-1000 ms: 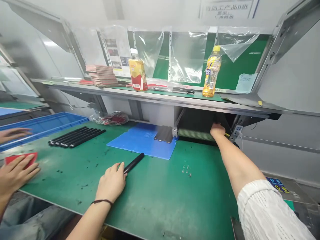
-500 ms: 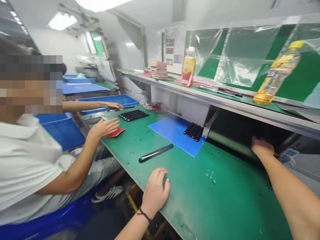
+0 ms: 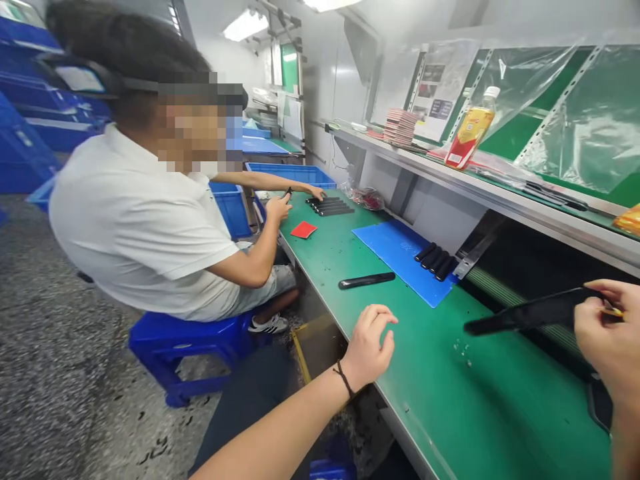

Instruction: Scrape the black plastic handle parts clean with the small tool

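My right hand (image 3: 607,337) grips one end of a long, flat, black piece (image 3: 525,312), holding it above the green table at the right. Something small and yellow shows between those fingers, too little of it to name. My left hand (image 3: 370,343) is empty and half curled, fingers apart, over the table's near edge. Beyond it lies a similar glossy black piece (image 3: 367,280), apart from the hand. Several short black pieces (image 3: 435,260) lie in a row on a blue mat (image 3: 385,243).
At the left a co-worker (image 3: 145,200) sits on a blue stool (image 3: 200,340), hands among several black pieces (image 3: 333,207) and a red pad (image 3: 304,230). A shelf (image 3: 500,187) overhangs the table, bearing a drink bottle (image 3: 473,130). A dark opening (image 3: 530,260) lies beneath it.
My right hand has come out of the dark space under the shelf with a black piece. The view has turned left. The co-worker's near hand has lifted off the red pad.
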A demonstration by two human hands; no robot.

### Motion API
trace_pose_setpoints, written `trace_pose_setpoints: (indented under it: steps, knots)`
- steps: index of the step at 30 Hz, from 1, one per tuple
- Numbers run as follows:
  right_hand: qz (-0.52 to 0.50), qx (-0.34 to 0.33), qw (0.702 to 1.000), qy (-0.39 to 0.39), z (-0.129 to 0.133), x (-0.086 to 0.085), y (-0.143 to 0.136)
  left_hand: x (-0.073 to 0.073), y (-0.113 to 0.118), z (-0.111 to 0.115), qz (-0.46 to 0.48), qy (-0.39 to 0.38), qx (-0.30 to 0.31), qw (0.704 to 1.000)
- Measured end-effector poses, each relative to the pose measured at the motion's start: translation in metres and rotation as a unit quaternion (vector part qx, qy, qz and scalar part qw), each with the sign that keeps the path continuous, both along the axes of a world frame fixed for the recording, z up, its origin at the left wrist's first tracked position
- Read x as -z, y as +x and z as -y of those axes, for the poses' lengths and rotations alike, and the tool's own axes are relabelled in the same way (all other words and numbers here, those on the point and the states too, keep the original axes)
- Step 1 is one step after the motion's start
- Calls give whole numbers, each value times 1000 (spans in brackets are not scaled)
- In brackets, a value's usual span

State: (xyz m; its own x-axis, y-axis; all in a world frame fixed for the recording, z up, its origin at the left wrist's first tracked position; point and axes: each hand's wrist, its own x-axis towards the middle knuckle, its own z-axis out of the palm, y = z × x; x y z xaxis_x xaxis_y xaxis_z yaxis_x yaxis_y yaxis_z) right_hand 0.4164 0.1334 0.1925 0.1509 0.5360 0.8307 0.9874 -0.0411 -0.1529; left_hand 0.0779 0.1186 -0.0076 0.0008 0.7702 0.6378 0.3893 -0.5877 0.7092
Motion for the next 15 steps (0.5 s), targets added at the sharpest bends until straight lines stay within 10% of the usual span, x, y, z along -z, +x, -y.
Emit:
trace_pose_setpoints:
  steps: [4,8,10,15]
  knots:
    - [-111,-285,940,-152,20,6,-101,-44,-6,25,163,-108,240,951]
    - [-143,-432,872,-178,18,33,-185,-50,-14,42,378,-273,531,708]
    - [-157,-457,866,-127,19,46,-210,-46,-23,48,468,-290,499,669]
    - [-79,-636,746,-183,32,71,-237,-50,-45,63,534,-263,361,718]
